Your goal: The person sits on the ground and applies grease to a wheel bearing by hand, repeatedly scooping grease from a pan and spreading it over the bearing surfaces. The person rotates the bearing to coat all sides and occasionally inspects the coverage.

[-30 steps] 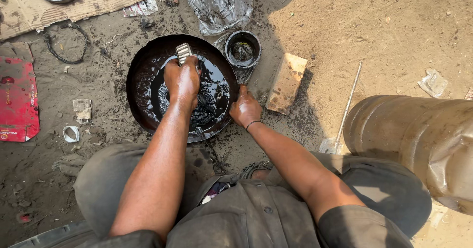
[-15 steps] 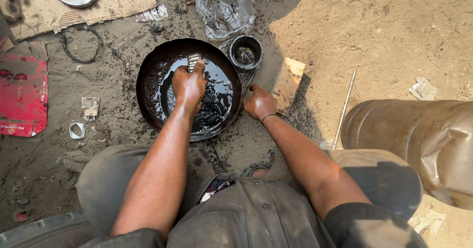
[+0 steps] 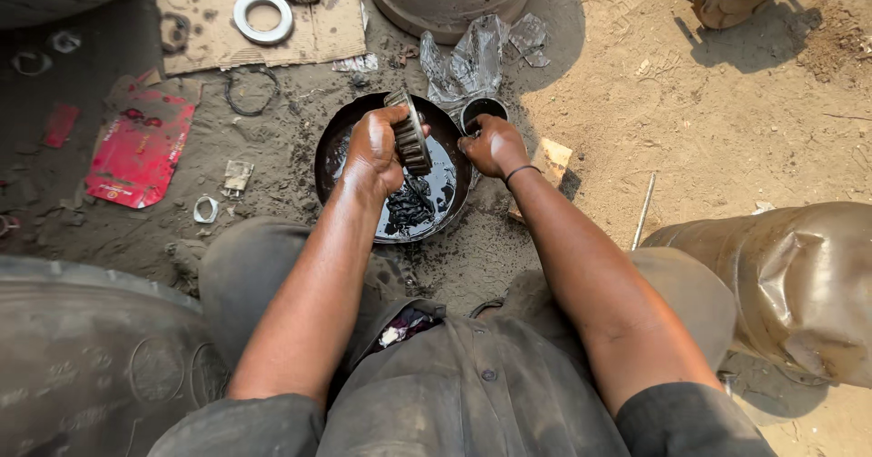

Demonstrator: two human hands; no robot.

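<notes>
My left hand (image 3: 374, 148) grips a greasy metal roller bearing (image 3: 410, 134) and holds it on edge above a round black pan (image 3: 334, 153) of dark oily liquid. A black rag (image 3: 411, 204) lies soaked in the pan. My right hand (image 3: 495, 144) has its fingers curled at the pan's right rim, just below a small black tin (image 3: 481, 109). Whether it grips the rim or the tin is hidden. Both forearms reach forward over my knees.
Two metal bearing rings (image 3: 263, 16) lie on cardboard (image 3: 327, 30) at the back. Around the pan are a crumpled plastic bag (image 3: 468, 57), a red packet (image 3: 141, 144), a wood block (image 3: 551, 160) and a thin rod (image 3: 643, 207). A tyre (image 3: 91, 357) is at lower left, a plastic-wrapped container (image 3: 790, 284) at right.
My left hand has lifted the bearing up out of the oily liquid. My right hand has moved from the ground beside the pan up to its rim near the tin.
</notes>
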